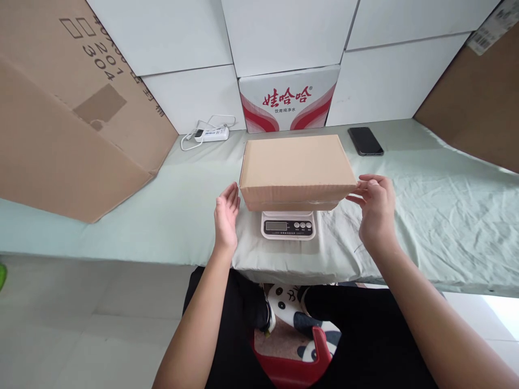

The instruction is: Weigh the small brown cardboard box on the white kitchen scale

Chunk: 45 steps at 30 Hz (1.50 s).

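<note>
A closed brown cardboard box (295, 168) rests on a small white kitchen scale (288, 225) on the table covered with a pale green cloth (425, 205). My left hand (226, 216) is held flat and open just beside the box's left end, a little apart from it. My right hand (375, 205) is at the box's right end, its fingertips touching or almost touching the near corner. Neither hand grips anything. The scale's display and buttons face me below the box.
A black phone (365, 141) lies at the back right. A white power strip with cable (211, 133) lies at the back left. A red-and-white printed carton (288, 100) stands behind the box. Large brown cardboard sheets (65, 119) lean at both sides.
</note>
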Each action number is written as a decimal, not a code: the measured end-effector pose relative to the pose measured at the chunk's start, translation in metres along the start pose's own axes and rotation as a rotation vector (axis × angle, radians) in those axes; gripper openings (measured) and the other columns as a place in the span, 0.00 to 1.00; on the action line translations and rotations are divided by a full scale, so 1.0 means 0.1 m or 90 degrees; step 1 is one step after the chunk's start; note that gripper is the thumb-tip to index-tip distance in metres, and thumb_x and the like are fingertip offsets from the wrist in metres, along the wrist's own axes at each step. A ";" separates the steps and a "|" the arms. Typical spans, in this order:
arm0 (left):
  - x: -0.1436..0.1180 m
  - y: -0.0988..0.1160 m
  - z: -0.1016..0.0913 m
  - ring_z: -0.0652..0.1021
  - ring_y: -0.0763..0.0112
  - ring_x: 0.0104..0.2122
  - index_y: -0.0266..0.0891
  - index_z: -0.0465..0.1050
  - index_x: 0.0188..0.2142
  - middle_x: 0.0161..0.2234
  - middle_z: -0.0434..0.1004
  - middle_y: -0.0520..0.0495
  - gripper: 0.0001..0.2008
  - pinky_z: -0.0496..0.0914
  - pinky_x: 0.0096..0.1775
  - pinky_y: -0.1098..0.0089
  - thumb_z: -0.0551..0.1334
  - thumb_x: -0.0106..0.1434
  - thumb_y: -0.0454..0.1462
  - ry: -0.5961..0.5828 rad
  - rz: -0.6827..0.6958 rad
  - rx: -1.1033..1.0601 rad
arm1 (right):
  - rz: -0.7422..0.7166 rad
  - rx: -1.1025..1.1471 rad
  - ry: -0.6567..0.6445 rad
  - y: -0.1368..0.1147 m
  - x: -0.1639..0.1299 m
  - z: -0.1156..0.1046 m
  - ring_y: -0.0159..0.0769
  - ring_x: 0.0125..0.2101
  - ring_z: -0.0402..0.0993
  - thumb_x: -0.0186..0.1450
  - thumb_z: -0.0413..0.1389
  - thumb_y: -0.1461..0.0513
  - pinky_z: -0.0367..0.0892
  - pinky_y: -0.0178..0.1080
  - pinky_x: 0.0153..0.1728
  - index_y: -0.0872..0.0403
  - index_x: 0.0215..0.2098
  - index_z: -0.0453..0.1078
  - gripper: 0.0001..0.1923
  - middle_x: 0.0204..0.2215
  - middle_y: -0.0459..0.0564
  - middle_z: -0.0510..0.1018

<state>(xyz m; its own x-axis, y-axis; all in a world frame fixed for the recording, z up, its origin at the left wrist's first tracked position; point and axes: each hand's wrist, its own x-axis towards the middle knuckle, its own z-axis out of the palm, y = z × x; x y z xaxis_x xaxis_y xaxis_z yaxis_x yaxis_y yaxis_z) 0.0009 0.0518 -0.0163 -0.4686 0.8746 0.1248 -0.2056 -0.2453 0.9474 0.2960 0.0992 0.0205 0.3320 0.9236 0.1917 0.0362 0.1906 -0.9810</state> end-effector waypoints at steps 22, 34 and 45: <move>-0.03 -0.01 0.01 0.72 0.47 0.75 0.47 0.80 0.63 0.73 0.74 0.35 0.43 0.64 0.75 0.48 0.58 0.66 0.73 -0.018 -0.007 0.011 | 0.005 0.004 -0.014 0.02 0.02 0.00 0.39 0.44 0.79 0.72 0.54 0.48 0.74 0.45 0.46 0.46 0.44 0.72 0.13 0.39 0.46 0.78; -0.04 -0.02 0.02 0.72 0.46 0.75 0.47 0.79 0.65 0.73 0.75 0.35 0.43 0.65 0.75 0.48 0.56 0.68 0.72 -0.033 0.003 0.018 | -0.002 -0.003 -0.020 0.04 0.02 0.00 0.38 0.43 0.79 0.72 0.54 0.46 0.75 0.45 0.45 0.47 0.44 0.71 0.15 0.39 0.46 0.76; -0.06 0.01 0.05 0.71 0.46 0.75 0.47 0.79 0.65 0.73 0.74 0.35 0.44 0.65 0.75 0.48 0.56 0.67 0.73 -0.027 -0.001 0.025 | -0.003 0.006 -0.013 0.05 0.02 0.01 0.39 0.44 0.80 0.72 0.55 0.48 0.75 0.45 0.44 0.46 0.42 0.73 0.13 0.40 0.47 0.79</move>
<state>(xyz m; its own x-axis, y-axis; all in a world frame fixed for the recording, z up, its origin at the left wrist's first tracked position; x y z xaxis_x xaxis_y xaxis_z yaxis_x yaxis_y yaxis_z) 0.0077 0.0481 -0.0151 -0.4304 0.8926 0.1344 -0.1722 -0.2273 0.9585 0.2955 0.1026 0.0161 0.3125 0.9292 0.1974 0.0290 0.1984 -0.9797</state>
